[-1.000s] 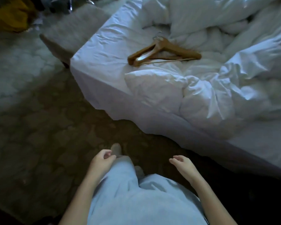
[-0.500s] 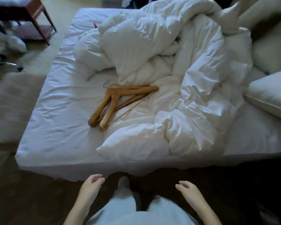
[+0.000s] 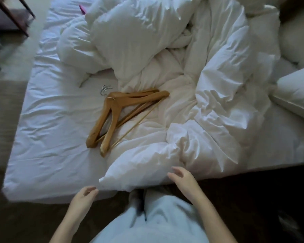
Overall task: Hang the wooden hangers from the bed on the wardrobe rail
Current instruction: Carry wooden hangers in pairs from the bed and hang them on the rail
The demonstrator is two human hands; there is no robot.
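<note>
A small stack of wooden hangers (image 3: 118, 113) lies on the white bed (image 3: 47, 137), partly on the sheet and partly on the rumpled duvet, their metal hooks (image 3: 105, 90) pointing to the far left. My left hand (image 3: 84, 199) hovers at the bed's near edge, empty, fingers loosely curled and apart. My right hand (image 3: 182, 179) is raised over the duvet's near corner, open and holding nothing. Both hands are well short of the hangers. No wardrobe or rail is in view.
A crumpled white duvet (image 3: 191, 85) covers the bed's middle and right. A pillow (image 3: 295, 95) lies at the right edge. A dark wooden furniture leg (image 3: 16, 20) stands at the far left on a pale rug (image 3: 2, 120). Dark floor runs along the near side.
I have stepped round to face the bed and come closer, so the hangers sit nearer. Both hands have risen, the right one reaching over the duvet's edge.
</note>
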